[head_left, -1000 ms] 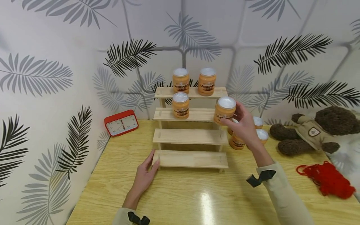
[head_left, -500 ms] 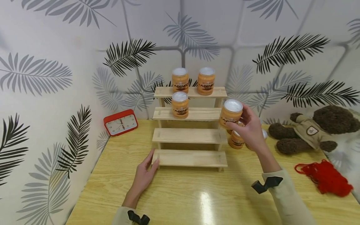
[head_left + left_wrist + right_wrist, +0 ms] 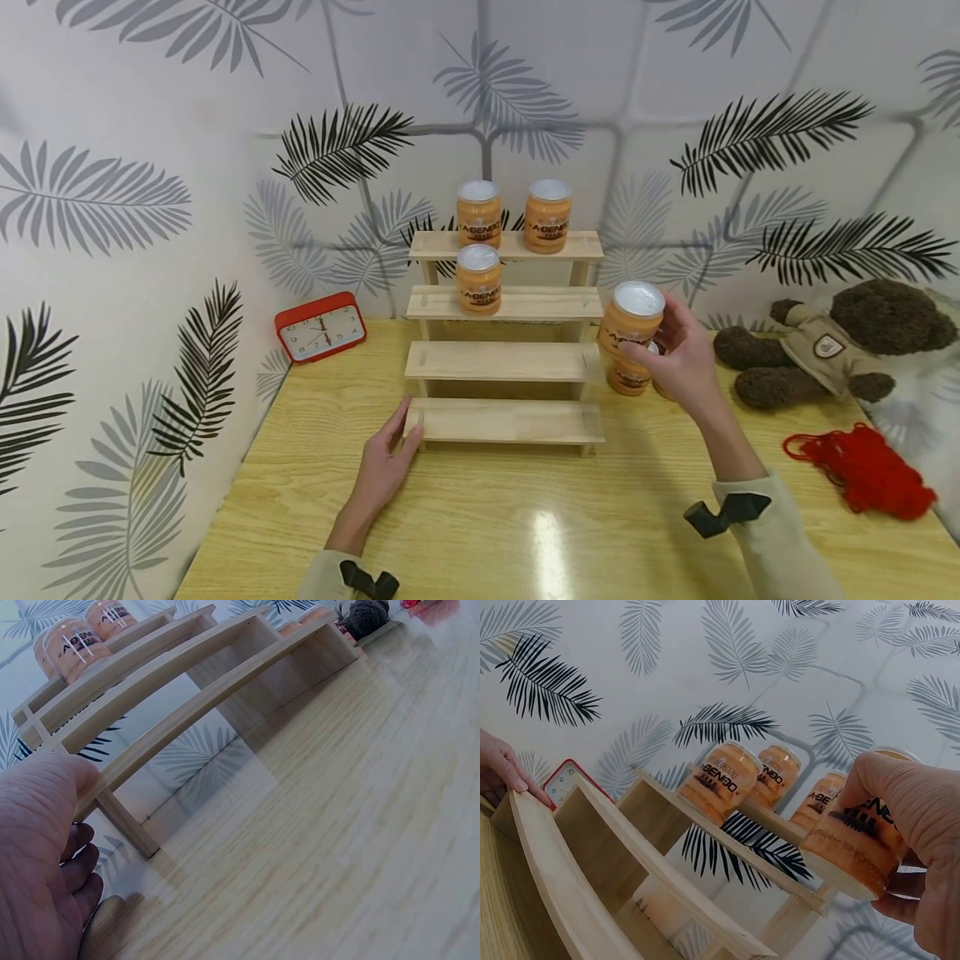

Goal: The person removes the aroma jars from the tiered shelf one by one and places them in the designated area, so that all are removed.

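A wooden stepped display rack (image 3: 502,361) stands on the table. My left hand (image 3: 386,462) holds the left end of its lowest step; in the left wrist view the thumb lies on the board and the fingers curl beside the leg. My right hand (image 3: 682,354) grips an orange jar (image 3: 633,315) with a silver lid, upright in the air just right of the rack. Two similar jars, a left one (image 3: 478,215) and a right one (image 3: 547,217), sit on the top step. Another jar (image 3: 478,280) stands on the second step, toward its left.
Behind and below the held jar, more jars (image 3: 628,379) stand on the table, partly hidden by the right hand. A red clock (image 3: 321,327) is at the back left. A brown teddy bear (image 3: 825,346) and red yarn (image 3: 862,471) lie at the right.
The right hand has carried the jar right and slightly down, from in front of the second step's right end to beyond the rack. My left hand stays in place.
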`<state>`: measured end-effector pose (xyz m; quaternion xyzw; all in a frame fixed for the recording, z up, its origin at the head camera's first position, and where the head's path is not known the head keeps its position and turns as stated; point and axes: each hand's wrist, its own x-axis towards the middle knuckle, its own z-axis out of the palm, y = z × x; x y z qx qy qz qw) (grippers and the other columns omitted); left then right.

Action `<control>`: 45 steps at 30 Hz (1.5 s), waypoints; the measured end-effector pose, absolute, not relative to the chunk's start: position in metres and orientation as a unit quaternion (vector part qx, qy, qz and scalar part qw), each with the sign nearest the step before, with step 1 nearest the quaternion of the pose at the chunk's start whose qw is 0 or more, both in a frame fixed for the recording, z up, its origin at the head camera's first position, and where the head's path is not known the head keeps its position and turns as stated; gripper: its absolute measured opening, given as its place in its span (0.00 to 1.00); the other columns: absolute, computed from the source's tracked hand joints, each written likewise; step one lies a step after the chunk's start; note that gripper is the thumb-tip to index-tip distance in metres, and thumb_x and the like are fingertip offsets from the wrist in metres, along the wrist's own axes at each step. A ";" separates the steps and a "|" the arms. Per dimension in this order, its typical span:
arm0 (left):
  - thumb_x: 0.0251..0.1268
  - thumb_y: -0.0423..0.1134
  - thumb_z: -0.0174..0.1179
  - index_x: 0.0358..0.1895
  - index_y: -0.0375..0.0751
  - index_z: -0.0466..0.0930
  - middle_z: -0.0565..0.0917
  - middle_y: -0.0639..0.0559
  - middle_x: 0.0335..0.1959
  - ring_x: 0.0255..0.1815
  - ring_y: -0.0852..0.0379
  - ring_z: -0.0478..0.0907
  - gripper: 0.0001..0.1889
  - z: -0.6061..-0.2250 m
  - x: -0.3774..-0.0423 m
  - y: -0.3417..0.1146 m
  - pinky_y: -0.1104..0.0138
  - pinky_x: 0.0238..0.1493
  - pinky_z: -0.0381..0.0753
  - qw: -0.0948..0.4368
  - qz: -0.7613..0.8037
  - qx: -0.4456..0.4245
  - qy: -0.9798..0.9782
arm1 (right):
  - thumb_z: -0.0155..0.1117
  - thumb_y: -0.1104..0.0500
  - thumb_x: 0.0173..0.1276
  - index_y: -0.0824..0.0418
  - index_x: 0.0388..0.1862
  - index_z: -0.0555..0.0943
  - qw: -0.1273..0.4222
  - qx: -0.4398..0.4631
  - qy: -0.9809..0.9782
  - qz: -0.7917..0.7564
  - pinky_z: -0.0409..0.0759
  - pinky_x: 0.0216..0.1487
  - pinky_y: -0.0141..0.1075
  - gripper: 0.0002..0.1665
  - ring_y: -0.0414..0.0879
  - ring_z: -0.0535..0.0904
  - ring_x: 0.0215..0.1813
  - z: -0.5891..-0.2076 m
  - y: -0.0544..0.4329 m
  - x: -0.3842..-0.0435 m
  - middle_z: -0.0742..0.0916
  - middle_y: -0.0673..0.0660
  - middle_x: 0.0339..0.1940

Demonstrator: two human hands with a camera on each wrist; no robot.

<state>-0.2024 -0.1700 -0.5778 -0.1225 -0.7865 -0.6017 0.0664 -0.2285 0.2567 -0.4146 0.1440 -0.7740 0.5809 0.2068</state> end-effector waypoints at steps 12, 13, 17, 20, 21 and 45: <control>0.82 0.43 0.58 0.82 0.37 0.59 0.64 0.43 0.81 0.80 0.52 0.60 0.33 -0.580 -0.202 -0.170 0.82 0.71 0.60 0.059 -0.608 -0.117 -0.783 | 0.75 0.76 0.61 0.66 0.76 0.70 0.197 0.141 -0.783 0.573 0.80 0.57 0.23 0.44 0.35 0.81 0.59 -0.438 0.273 -0.208 0.82 0.42 0.59; 0.82 0.43 0.58 0.82 0.38 0.59 0.64 0.44 0.81 0.80 0.52 0.61 0.33 -0.580 -0.202 -0.170 0.82 0.71 0.61 0.059 -0.608 -0.116 -0.783 | 0.75 0.76 0.61 0.66 0.76 0.70 0.194 0.140 -0.784 0.573 0.80 0.56 0.23 0.44 0.34 0.81 0.59 -0.440 0.274 -0.206 0.82 0.42 0.59; 0.81 0.42 0.59 0.82 0.39 0.61 0.65 0.46 0.80 0.80 0.52 0.61 0.33 -0.581 -0.202 -0.171 0.83 0.70 0.61 0.062 -0.608 -0.113 -0.783 | 0.74 0.77 0.60 0.68 0.77 0.68 0.191 0.135 -0.787 0.571 0.80 0.55 0.22 0.46 0.32 0.80 0.59 -0.450 0.278 -0.198 0.82 0.40 0.59; 0.80 0.40 0.60 0.82 0.39 0.61 0.65 0.44 0.80 0.80 0.51 0.62 0.33 -0.581 -0.202 -0.171 0.83 0.69 0.61 0.065 -0.607 -0.111 -0.784 | 0.74 0.78 0.59 0.69 0.76 0.69 0.191 0.135 -0.786 0.573 0.80 0.54 0.22 0.46 0.32 0.80 0.58 -0.459 0.281 -0.193 0.82 0.40 0.59; 0.80 0.40 0.60 0.82 0.38 0.61 0.65 0.44 0.80 0.80 0.50 0.62 0.33 -0.581 -0.202 -0.171 0.83 0.69 0.61 0.066 -0.607 -0.111 -0.784 | 0.75 0.79 0.59 0.70 0.75 0.69 0.192 0.136 -0.785 0.573 0.80 0.54 0.22 0.45 0.33 0.81 0.58 -0.462 0.282 -0.191 0.82 0.40 0.59; 0.81 0.41 0.59 0.82 0.40 0.61 0.67 0.46 0.79 0.79 0.52 0.63 0.32 -0.581 -0.202 -0.169 0.83 0.70 0.62 0.062 -0.606 -0.106 -0.786 | 0.75 0.82 0.53 0.76 0.70 0.69 0.177 0.075 -0.781 0.594 0.79 0.53 0.20 0.44 0.28 0.79 0.55 -0.552 0.297 -0.182 0.82 0.35 0.53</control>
